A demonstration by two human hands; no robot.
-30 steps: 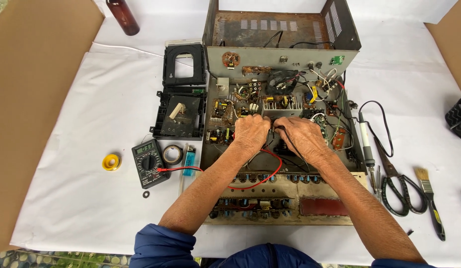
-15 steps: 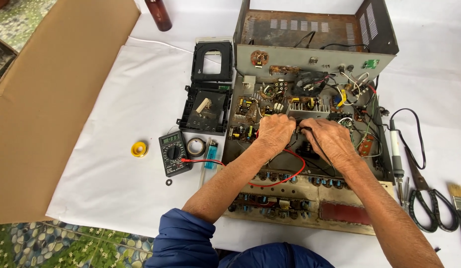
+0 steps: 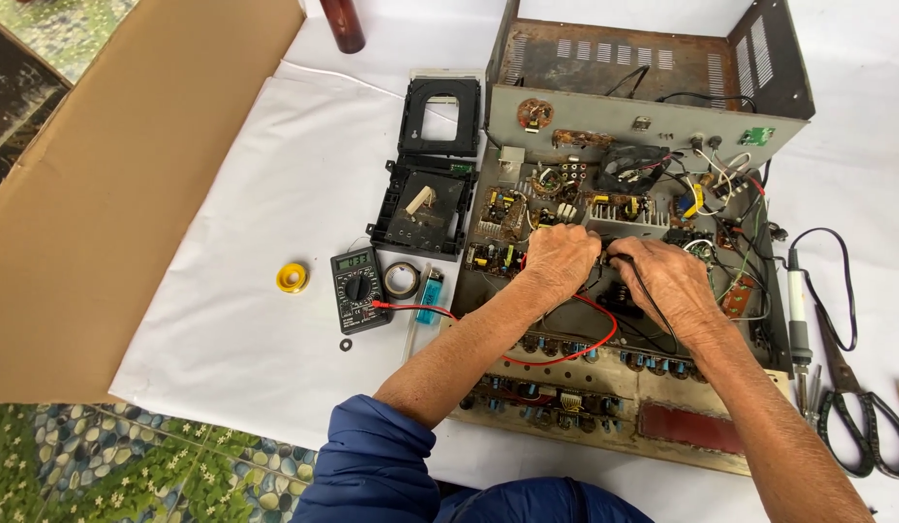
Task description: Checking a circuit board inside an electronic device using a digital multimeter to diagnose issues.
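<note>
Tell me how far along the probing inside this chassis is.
Done: the chassis is open, and the multimeter is on with a reading. In hand: the left hand and right hand press probes among the boards. Left: the soldering iron and scissors lie untouched.

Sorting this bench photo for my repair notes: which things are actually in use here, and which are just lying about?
In use:
left hand and right hand, on the boards inside the open chassis
multimeter, its red lead running to the hands

Lying about:
scissors
soldering iron
tape roll
lighter
solder spool
black drive tray
bottle
</note>
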